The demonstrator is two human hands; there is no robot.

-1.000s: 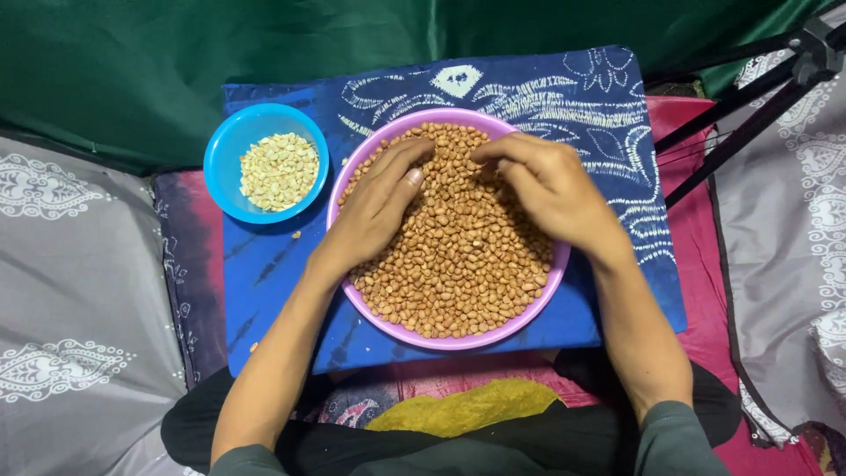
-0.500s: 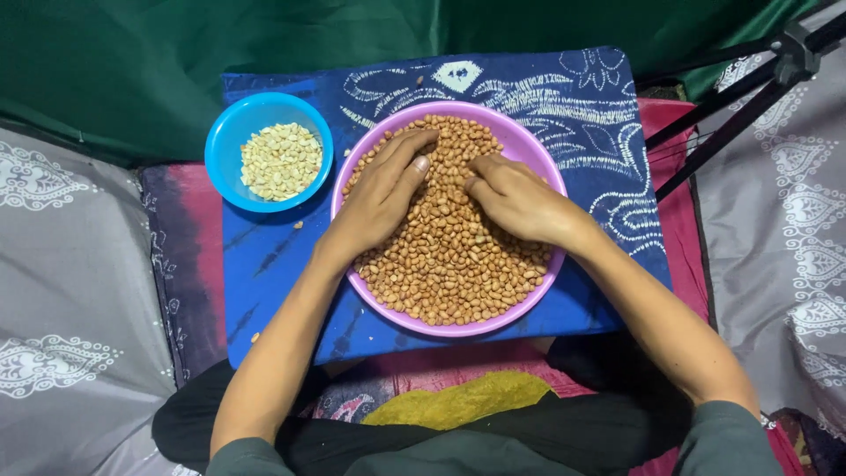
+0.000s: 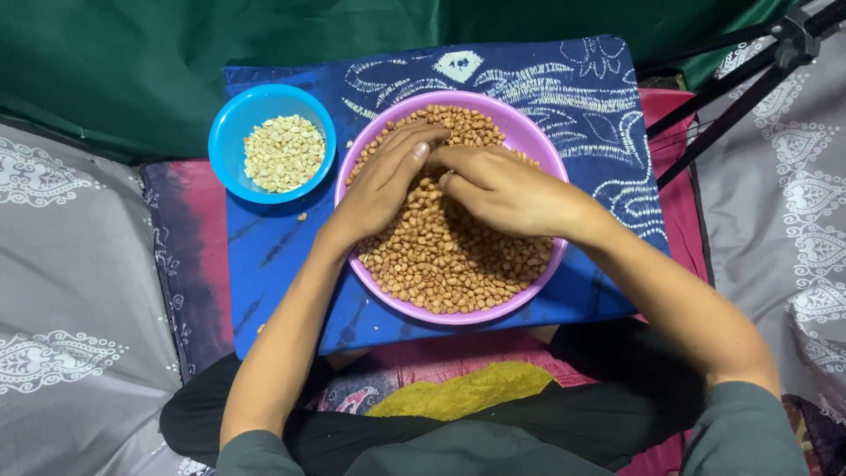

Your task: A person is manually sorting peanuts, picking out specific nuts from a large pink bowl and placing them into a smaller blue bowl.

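Head view, looking straight down: at about ten o'clock from the middle sits a small blue bowl [image 3: 271,143] of pale, skinned peanut halves [image 3: 283,153], just beside the big purple bowl [image 3: 532,144] but not touching it as far as one can tell; a few stray bits lie on the blue patterned cloth [image 3: 282,256] between them. The purple bowl is heaped with brown, skin-on peanuts [image 3: 449,260]. The left hand [image 3: 381,189] lies palm down on the heap at the bowl's ten o'clock side, fingers loosely spread and running toward twelve o'clock, thumb tip against the nuts; whether anything is caught under it cannot be told. The right hand [image 3: 507,189] comes in from three o'clock, fingers curled together and meeting the left fingertips near the bowl's centre top, its grip drawn in on a few nuts, though the nuts themselves are hidden. In my judgement the work goes best with light pressure: take only a few nuts at once, rub them between thumb and fingers rather than pressing into the heap, and keep both wrists low over the bowl so nothing rolls over the rim onto the cloth. To the right, at two o'clock, a dark tripod leg [image 3: 731,110] slants across the grey patterned fabric [image 3: 793,203].
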